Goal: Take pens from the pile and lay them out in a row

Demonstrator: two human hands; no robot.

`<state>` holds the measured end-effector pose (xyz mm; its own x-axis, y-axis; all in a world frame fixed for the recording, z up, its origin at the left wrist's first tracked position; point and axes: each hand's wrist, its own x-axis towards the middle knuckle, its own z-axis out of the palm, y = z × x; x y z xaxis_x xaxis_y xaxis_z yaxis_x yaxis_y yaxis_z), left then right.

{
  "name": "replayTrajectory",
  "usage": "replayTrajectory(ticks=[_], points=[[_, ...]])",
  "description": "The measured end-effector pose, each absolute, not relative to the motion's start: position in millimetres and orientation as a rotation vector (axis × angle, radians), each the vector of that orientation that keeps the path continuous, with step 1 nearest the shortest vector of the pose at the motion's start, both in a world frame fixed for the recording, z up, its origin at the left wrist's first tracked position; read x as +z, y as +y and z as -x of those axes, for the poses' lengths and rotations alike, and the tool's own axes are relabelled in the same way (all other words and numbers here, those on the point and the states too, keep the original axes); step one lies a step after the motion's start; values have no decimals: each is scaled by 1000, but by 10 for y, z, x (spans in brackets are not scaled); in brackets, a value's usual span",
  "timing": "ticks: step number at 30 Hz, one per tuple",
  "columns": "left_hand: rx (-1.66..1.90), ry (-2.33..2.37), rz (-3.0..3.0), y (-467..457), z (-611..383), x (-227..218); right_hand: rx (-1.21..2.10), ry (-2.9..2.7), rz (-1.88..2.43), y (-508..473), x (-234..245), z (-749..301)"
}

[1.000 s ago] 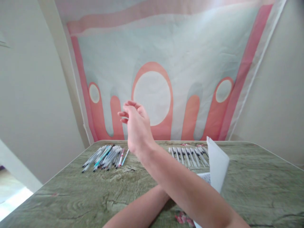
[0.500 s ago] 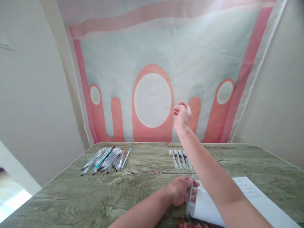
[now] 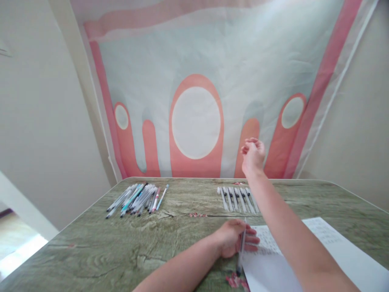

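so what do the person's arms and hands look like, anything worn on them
The left hand and right hand are ungloved. The left forearm and right forearm are bare, with no sleeve, watch, bracelet or marking showing. No ring can be made out.

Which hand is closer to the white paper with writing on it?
Left. The left hand is at the near left side of the white paper, partly over its edge; the right hand is raised in the air, farther forward.

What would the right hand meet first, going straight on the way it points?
Probably the right hand would first meet the patterned hanging beyond the table, though depth is unclear.
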<state>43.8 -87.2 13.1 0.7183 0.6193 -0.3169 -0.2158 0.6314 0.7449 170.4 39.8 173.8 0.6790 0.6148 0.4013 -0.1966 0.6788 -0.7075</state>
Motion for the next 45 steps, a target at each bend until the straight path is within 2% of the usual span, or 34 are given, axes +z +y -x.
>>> replayTrajectory(ticks=[5, 11, 14, 20, 30, 45], points=[[507, 584, -673, -824, -394, 165, 829, -1084, 992, 236, 1102, -1543], [803, 585, -547, -528, -151, 332, 1132, -1689, 1221, 162, 808, -1637], [962, 615, -517, -331, -10, 362, 1238, -1709, 1233, 157, 690, -1593], [1002, 677, -475, -197, 46, 267, 1467, -1454, 1122, 206, 470, -1461], [1002, 663, -482, -216, 22, 236, 1377, -1559, 1131, 215, 374, -1422], [1006, 653, -483, -172, -9, 175, 954, -1677, 1234, 242, 306, -1268]])
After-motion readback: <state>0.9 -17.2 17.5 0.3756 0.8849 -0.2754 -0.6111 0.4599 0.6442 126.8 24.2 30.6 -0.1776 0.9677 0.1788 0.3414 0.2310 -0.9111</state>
